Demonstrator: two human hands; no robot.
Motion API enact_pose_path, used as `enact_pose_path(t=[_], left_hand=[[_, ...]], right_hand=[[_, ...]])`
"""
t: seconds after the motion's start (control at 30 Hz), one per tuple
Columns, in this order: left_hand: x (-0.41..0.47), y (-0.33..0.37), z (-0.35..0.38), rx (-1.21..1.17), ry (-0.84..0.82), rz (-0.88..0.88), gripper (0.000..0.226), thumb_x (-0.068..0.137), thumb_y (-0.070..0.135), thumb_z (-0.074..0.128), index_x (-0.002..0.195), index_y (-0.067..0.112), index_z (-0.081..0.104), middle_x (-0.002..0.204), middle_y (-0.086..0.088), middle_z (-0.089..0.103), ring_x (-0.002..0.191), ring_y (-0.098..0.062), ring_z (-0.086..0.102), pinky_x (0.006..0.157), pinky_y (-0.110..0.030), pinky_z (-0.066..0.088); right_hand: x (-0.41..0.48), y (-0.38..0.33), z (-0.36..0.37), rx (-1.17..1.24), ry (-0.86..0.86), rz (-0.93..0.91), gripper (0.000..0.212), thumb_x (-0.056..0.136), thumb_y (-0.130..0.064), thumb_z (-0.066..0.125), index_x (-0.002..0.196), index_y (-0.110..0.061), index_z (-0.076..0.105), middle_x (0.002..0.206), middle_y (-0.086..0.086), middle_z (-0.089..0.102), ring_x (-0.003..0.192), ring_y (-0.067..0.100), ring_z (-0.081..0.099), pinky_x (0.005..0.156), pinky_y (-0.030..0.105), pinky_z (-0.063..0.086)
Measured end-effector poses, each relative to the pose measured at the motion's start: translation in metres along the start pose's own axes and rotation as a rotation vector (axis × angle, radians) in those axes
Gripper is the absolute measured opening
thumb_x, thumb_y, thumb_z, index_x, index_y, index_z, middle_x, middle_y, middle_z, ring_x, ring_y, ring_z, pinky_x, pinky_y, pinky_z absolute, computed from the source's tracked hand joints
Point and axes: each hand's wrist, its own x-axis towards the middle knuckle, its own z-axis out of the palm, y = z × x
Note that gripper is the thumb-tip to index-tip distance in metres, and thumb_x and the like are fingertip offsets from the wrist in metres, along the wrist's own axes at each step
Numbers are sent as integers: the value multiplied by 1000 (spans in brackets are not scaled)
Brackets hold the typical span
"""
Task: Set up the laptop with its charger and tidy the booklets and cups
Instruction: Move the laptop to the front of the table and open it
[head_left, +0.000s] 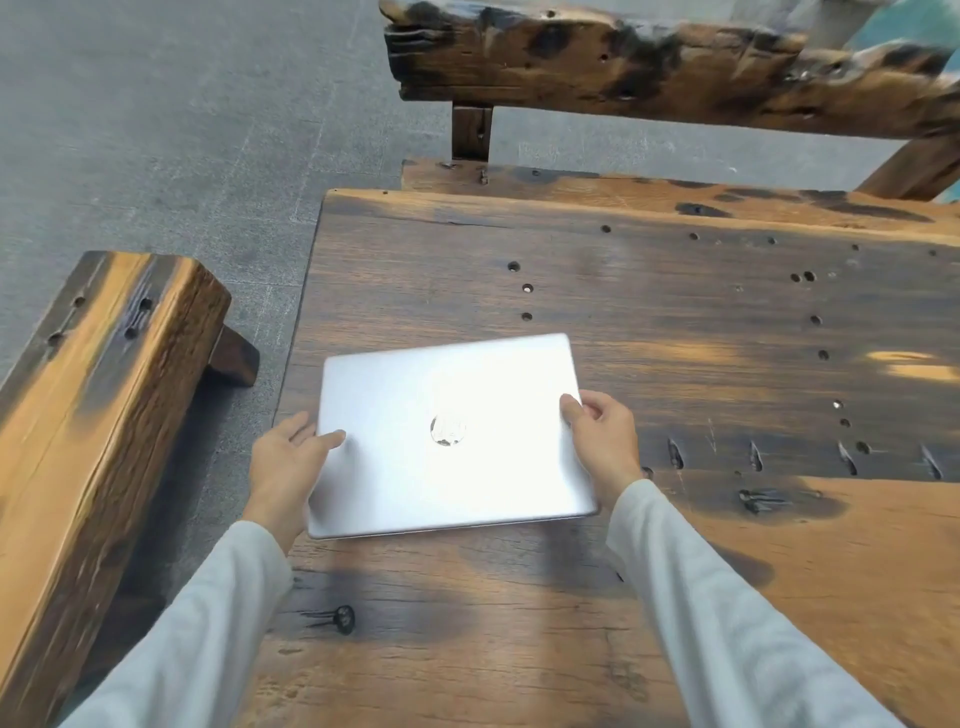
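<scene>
Two grey sleeves (727, 613) reach out from the bottom of the view, one on each side. They end in two bare hands, and both hands are on a shut silver laptop (452, 436). The laptop sits near the left edge of the wooden surface (701, 322), turned a little so it is not square with that edge.

The left hand (285, 462) is at the laptop's left side, thumb lying on the lid and fingers spread loose — its grip is open, more a steadying touch than a hold. The right hand (602, 431) is at the right side, thumb on top and fingers curled under the edge, so its grip is clamped on the laptop. Holding both sides likely keeps the laptop level while it is set down or straightened.

The lid is not yet lifted. No charger, booklets or cups are in view — the task looks barely begun.
</scene>
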Motion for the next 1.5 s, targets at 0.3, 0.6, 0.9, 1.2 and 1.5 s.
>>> enact_pose_path(t=[0.3, 0.6, 0.9, 1.2, 1.5], left_hand=[[-45, 80, -12, -9, -268, 61, 27, 87, 7, 70, 112, 15, 72, 103, -3, 78, 81, -18, 74, 66, -29, 56], [-122, 109, 7, -40, -477, 175, 44, 90, 17, 71, 130, 28, 57, 116, 5, 73, 101, -22, 72, 74, -34, 55], [-223, 66, 29, 16, -391, 252, 31, 86, 13, 74, 114, 15, 63, 109, 3, 73, 86, -13, 72, 61, -26, 53], [-339, 13, 69, 104, -455, 401, 47, 81, 15, 78, 124, 11, 60, 115, 1, 72, 97, -14, 70, 71, -26, 55], [-453, -47, 128, 149, -544, 493, 55, 84, 23, 76, 133, 16, 51, 123, 5, 63, 105, -11, 62, 74, -24, 47]], right_hand=[[-29, -46, -51, 173, 32, -17, 24, 92, -29, 69, 109, -11, 71, 95, 6, 78, 85, 26, 75, 84, 48, 61], [-102, -69, -133, 264, 114, -115, 14, 94, -29, 67, 101, -17, 70, 92, 5, 79, 73, 21, 75, 67, 41, 63], [-185, -38, -219, 145, 173, -205, 22, 96, -37, 60, 109, -21, 69, 103, -2, 76, 97, 25, 72, 91, 53, 57], [-262, 62, -329, 246, 277, -270, 24, 84, -34, 76, 106, -27, 69, 93, -18, 75, 78, 4, 73, 61, 24, 56], [-325, 146, -442, 216, 397, -248, 44, 83, -39, 77, 121, -22, 61, 102, -20, 69, 82, -2, 68, 61, 16, 51]])
